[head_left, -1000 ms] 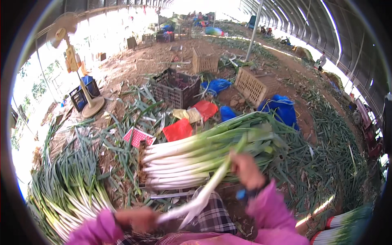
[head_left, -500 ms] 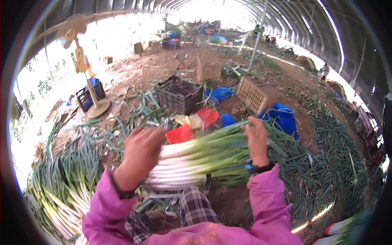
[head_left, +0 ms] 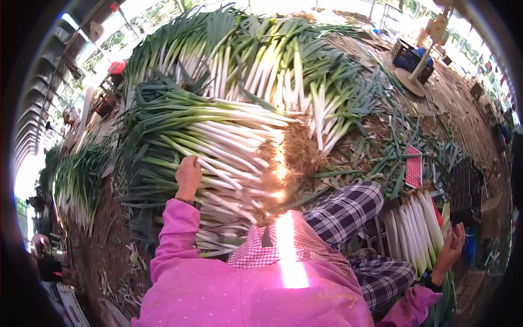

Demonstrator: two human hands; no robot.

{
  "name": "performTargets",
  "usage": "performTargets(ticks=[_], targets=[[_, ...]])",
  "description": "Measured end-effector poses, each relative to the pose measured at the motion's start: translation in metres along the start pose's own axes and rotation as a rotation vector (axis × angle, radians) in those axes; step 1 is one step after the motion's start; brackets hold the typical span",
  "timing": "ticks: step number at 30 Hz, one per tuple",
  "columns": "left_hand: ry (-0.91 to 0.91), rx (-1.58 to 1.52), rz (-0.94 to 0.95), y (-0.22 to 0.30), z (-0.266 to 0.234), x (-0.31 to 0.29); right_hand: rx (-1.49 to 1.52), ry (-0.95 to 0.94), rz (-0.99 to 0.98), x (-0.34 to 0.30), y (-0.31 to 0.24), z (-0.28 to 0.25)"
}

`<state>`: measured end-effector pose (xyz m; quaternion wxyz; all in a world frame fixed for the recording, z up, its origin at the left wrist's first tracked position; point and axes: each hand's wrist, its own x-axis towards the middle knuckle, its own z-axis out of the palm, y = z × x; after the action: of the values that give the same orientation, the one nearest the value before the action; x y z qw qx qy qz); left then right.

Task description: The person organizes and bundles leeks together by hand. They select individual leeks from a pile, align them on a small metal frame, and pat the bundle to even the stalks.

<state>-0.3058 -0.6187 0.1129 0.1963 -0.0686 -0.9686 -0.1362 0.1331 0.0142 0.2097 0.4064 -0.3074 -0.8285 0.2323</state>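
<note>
A thick layer of long green onions (head_left: pixel 223 144) with white stalks and brown roots lies on the ground to my left. My left hand (head_left: pixel 189 173) is down among them, its fingers curled round a stalk at the border of white and green. On a low stand at my right lies a neat bundle of cleaned green onions (head_left: pixel 412 231). Beside the bundle's green part is my right hand (head_left: pixel 451 249), fingers apart and holding nothing. Part of the bundle's green end is hidden by my right arm.
More green onions (head_left: pixel 278 65) are heaped at the far side, and another heap (head_left: pixel 81 180) lies further left. A fan on a stand (head_left: pixel 411 82) and a dark crate (head_left: pixel 403 54) stand at far right. A black crate (head_left: pixel 466 188) is beyond the bundle, near a red patterned cloth (head_left: pixel 414 166).
My view has swung left, toward the heaped green onions. The left hand has left the bundle and now grips a stalk in the heap; the right hand is still beside the bundle.
</note>
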Motion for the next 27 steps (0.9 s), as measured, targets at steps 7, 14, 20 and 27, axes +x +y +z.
performTargets(ticks=[7,14,20,27], targets=[[0.089,-0.17,0.348,0.071,0.078,0.067,-0.192,-0.058,-0.11,0.016,-0.099,0.039],[-0.361,0.378,0.449,0.129,0.169,0.18,-0.55,0.036,0.081,-0.034,-0.002,-0.077],[-0.342,0.576,0.552,0.109,0.206,0.202,-0.853,0.167,-0.126,-0.106,-0.039,-0.127],[0.201,0.354,0.675,0.119,0.134,0.224,-1.062,0.124,0.162,-0.149,-0.018,-0.16]])
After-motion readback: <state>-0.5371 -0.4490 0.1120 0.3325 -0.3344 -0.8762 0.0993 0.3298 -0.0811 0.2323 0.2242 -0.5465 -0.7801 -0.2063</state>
